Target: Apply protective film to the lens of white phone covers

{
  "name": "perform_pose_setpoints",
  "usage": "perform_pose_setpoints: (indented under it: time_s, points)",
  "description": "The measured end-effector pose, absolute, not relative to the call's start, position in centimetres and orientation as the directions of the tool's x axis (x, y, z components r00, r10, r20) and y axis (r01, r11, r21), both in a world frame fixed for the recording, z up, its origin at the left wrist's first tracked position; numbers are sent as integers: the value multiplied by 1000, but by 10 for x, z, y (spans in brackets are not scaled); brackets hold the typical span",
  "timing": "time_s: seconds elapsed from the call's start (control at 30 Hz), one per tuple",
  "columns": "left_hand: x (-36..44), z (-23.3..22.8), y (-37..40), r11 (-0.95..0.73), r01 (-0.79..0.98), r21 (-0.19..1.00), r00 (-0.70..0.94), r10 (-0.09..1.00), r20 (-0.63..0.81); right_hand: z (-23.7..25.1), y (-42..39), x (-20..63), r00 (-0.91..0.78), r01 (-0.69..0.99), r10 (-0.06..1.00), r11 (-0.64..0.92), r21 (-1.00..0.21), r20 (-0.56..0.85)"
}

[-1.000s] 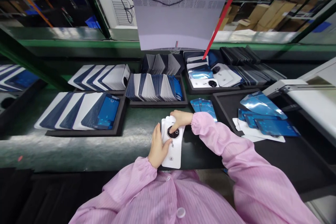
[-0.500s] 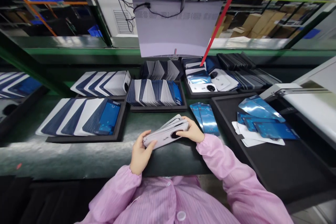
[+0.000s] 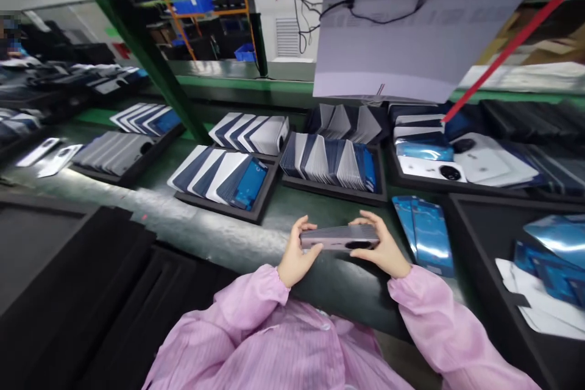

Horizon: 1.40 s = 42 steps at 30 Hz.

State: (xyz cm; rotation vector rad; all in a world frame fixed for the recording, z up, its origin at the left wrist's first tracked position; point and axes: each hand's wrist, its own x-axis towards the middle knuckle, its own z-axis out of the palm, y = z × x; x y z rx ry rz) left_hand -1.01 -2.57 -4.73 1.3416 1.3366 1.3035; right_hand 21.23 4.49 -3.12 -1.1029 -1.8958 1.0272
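Observation:
Between my two hands is a small stack of phone back covers (image 3: 333, 240), light grey with a dark round camera area at the right end. My left hand (image 3: 297, 255) grips the stack's left end, thumb on the near side and fingers behind. At the right end, my right hand (image 3: 382, 250) holds it the same way. The stack is tilted so that mostly its edges show, above the green work surface (image 3: 278, 219). Right of my right hand lie several blue film-covered phone panels (image 3: 425, 234).
Beyond my hands stands a black tray (image 3: 336, 189) of fanned panels, with another tray (image 3: 260, 210) to its left. A large dark tray (image 3: 484, 298) with blue and white panels is at right. Black foam trays (image 3: 91, 286) lie at lower left. A monitor (image 3: 388, 49) hangs above.
The view has swung left. The covers, fanned out and slanting before, are now lined up in a level, edge-on stack. Both hands still hold its ends.

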Motion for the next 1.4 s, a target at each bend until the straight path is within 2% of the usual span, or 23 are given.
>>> perform_pose_setpoints:
  time_s: [0.13,0.37,0.47,0.53,0.6,0.7,0.8,0.87,0.97,1.13,1.3,1.4]
  points:
    - [-22,-41,-26,-86,253,964,-24,995,95,-27,47,218,-404,515,913,283,-809,62]
    - [-47,-25,-30,-156,327,932,15,987,160,-8,54,199,-441,538,896,300,-788,40]
    - [-69,-7,-37,-194,366,910,-57,972,229,33,73,168,-564,506,825,374,-777,29]
    - [-87,5,-41,-211,436,875,-197,926,321,68,95,133,-675,468,737,461,-754,32]
    - [-106,12,-40,-186,491,851,-357,848,392,99,122,89,-764,432,640,598,-675,79]
    - [-131,11,-28,-107,523,845,-535,731,424,124,166,19,-874,363,476,769,-526,92]
    - [-147,1,-7,-36,581,813,-593,665,453,123,202,-37,-917,369,399,861,-349,14]
    - [-153,-7,7,-11,627,779,-570,675,468,113,218,-60,-928,372,364,904,-212,-77]
    - [-155,-17,21,-14,655,755,-522,715,466,94,230,-75,-921,378,359,918,-123,-155]
    - [-151,-27,25,-7,668,744,-463,779,423,70,231,-76,-903,392,373,918,-54,-214]
    - [-149,-25,17,-78,731,677,-375,783,496,65,220,-78,-882,436,419,899,-37,-214]
    - [-148,-19,13,-4,797,604,-376,780,501,62,205,-79,-875,465,454,885,-33,-165]
